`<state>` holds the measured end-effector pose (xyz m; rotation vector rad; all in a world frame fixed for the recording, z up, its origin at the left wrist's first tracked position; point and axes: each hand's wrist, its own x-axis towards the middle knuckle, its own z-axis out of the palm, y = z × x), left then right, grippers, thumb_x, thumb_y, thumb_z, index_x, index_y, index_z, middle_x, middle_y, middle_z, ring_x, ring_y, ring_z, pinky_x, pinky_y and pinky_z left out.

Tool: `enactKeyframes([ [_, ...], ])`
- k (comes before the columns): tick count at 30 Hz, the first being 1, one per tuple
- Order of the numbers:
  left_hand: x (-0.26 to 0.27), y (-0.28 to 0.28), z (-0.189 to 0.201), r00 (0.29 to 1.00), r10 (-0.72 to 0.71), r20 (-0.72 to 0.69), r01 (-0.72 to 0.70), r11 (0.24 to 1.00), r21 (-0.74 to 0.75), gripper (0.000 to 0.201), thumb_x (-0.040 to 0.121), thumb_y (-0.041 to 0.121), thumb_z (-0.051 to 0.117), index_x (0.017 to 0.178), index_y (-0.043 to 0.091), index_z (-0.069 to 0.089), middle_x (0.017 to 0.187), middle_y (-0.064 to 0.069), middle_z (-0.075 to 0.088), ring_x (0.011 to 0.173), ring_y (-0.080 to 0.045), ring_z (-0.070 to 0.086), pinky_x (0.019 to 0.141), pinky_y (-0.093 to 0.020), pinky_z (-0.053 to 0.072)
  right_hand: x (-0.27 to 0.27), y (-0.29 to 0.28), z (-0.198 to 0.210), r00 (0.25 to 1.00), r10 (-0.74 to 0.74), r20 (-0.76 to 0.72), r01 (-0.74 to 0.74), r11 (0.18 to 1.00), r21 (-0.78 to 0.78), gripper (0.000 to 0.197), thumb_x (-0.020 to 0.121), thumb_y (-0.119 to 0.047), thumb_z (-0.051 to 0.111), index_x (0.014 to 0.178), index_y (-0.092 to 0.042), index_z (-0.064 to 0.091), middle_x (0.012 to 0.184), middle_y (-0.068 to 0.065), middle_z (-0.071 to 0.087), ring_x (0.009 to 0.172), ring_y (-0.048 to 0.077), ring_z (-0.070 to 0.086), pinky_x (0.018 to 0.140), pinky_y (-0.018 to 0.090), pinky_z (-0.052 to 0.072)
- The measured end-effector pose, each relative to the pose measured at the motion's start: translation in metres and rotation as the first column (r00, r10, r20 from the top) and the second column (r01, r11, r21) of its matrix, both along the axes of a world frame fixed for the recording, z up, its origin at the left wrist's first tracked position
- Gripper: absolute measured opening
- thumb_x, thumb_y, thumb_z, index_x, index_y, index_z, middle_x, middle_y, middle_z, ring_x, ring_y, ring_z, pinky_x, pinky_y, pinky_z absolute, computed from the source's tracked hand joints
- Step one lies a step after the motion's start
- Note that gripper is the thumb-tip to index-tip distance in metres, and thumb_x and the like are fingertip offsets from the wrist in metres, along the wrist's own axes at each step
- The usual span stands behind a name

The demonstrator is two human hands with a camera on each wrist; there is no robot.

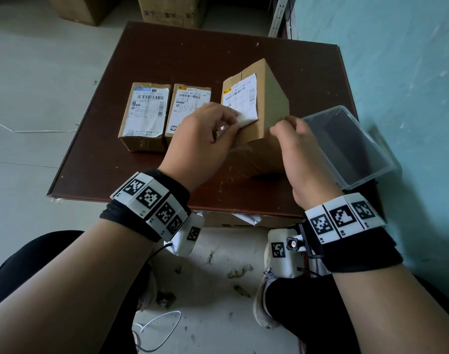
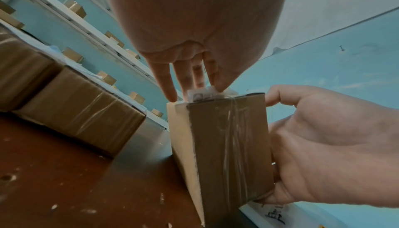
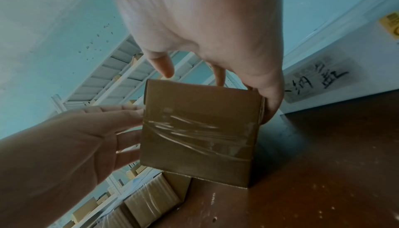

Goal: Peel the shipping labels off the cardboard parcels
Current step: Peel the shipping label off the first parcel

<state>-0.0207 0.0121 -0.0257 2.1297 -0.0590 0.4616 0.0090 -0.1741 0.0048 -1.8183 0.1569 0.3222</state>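
Two small parcels (image 1: 144,116) (image 1: 186,111) are lying flat on the left of the brown table (image 1: 167,54), side by side, labels still on and facing up; those are waiting. My left hand (image 1: 200,141) is working the near corner of the shipping label (image 1: 243,98) on the tilted parcel (image 1: 272,106), fingertips (image 2: 220,86) pinching the lifted white edge at the box's upper rim. I am judging the peel barely begun, most of the label still stuck flat. Best to be pulling low and slow, back along the face, not straight up, or the paper is going to tear. My right hand (image 1: 297,149) is gripping the parcel's right side, thumb and fingers curled round its edges, bracing it on one edge. A clear plastic box (image 1: 351,146) is sitting just right, open, likely for peeled labels.
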Motion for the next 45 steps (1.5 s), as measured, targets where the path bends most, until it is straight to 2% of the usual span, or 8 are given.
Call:
enactKeyframes([
  [9, -0.007, -0.009, 0.011, 0.998, -0.005, -0.055, 0.0, 0.996, -0.084, 0.025, 0.098, 0.038, 0.072, 0.105, 0.015, 0.077, 0.109, 0.006, 0.073, 0.103, -0.01, 0.069, 0.091, -0.04, 0.058, -0.001, 0.002, -0.003, 1.0, 0.024, -0.008, -0.023, 0.999, 0.038, 0.059, 0.095, -0.046, 0.067, 0.148, -0.026, 0.051, 0.134, -0.009, 0.069, 0.123, 0.009, 0.065, 0.096, 0.034, 0.053],
  [13, -0.004, -0.007, 0.012, 0.996, 0.015, -0.085, -0.021, 0.998, -0.067, 0.029, 0.095, 0.046, 0.073, 0.103, 0.018, 0.076, 0.106, 0.007, 0.07, 0.1, -0.014, 0.069, 0.086, -0.046, 0.058, -0.002, 0.003, -0.003, 0.999, 0.049, 0.015, -0.048, 0.999, -0.015, 0.065, 0.101, -0.041, 0.067, 0.16, -0.027, 0.042, 0.143, -0.008, 0.06, 0.117, -0.002, 0.059, 0.079, 0.019, 0.048],
  [19, -0.002, -0.01, 0.01, 0.992, 0.016, -0.122, -0.038, 0.983, -0.179, 0.024, 0.087, 0.043, 0.082, 0.089, 0.024, 0.067, 0.104, 0.001, 0.074, 0.086, -0.013, 0.067, 0.072, -0.028, 0.049, -0.002, -0.002, -0.002, 0.998, 0.048, 0.029, -0.047, 0.998, -0.036, 0.074, 0.103, -0.034, 0.068, 0.167, -0.028, 0.032, 0.129, -0.018, 0.059, 0.111, -0.003, 0.06, 0.067, 0.008, 0.053],
  [23, -0.002, -0.01, 0.012, 0.992, 0.01, -0.124, -0.035, 0.979, -0.202, 0.031, 0.089, 0.038, 0.084, 0.112, 0.02, 0.074, 0.114, 0.002, 0.074, 0.111, -0.016, 0.072, 0.083, -0.029, 0.059, -0.005, -0.001, -0.003, 0.993, 0.08, 0.092, -0.076, 0.996, -0.052, 0.096, 0.087, -0.048, 0.076, 0.168, -0.03, 0.028, 0.151, -0.006, 0.056, 0.125, 0.002, 0.06, 0.093, 0.022, 0.056],
  [26, 0.0, -0.008, 0.012, 0.998, -0.001, -0.067, -0.011, 0.986, -0.168, 0.016, 0.089, 0.034, 0.082, 0.099, 0.021, 0.077, 0.111, 0.003, 0.071, 0.092, -0.006, 0.068, 0.079, -0.028, 0.056, -0.008, 0.002, -0.006, 0.989, 0.075, 0.13, -0.066, 0.996, -0.065, 0.115, 0.069, -0.058, 0.073, 0.169, -0.034, 0.023, 0.157, -0.002, 0.051, 0.131, 0.009, 0.061, 0.109, 0.04, 0.058],
  [31, 0.0, -0.005, 0.011, 0.999, -0.013, -0.031, 0.009, 0.993, -0.12, 0.014, 0.09, 0.027, 0.081, 0.088, 0.017, 0.072, 0.108, -0.001, 0.069, 0.089, -0.012, 0.069, 0.077, -0.03, 0.058, -0.006, 0.0, -0.007, 0.989, 0.044, 0.143, -0.036, 0.998, -0.054, 0.126, 0.077, -0.047, 0.077, 0.174, -0.032, -0.002, 0.167, -0.003, 0.041, 0.131, 0.005, 0.057, 0.09, 0.012, 0.047],
  [37, 0.0, -0.008, 0.008, 0.999, -0.04, -0.009, 0.039, 0.987, -0.156, 0.015, 0.094, 0.021, 0.074, 0.089, 0.009, 0.067, 0.107, -0.01, 0.068, 0.088, -0.024, 0.071, 0.08, -0.051, 0.06, -0.002, -0.001, -0.014, 0.991, 0.013, 0.137, -0.002, 0.997, -0.081, 0.137, 0.076, -0.054, 0.088, 0.173, -0.036, -0.006, 0.168, -0.002, 0.038, 0.141, 0.013, 0.055, 0.116, 0.037, 0.049],
  [45, -0.003, -0.015, 0.011, 0.996, -0.042, -0.083, 0.015, 0.954, -0.3, 0.02, 0.095, 0.024, 0.064, 0.091, 0.005, 0.062, 0.097, -0.015, 0.073, 0.079, -0.021, 0.073, 0.065, -0.039, 0.053, -0.001, -0.004, -0.016, 0.99, 0.0, 0.138, 0.012, 0.996, -0.087, 0.136, 0.066, -0.059, 0.087, 0.172, -0.035, 0.005, 0.161, 0.001, 0.044, 0.134, 0.014, 0.06, 0.116, 0.046, 0.054],
])
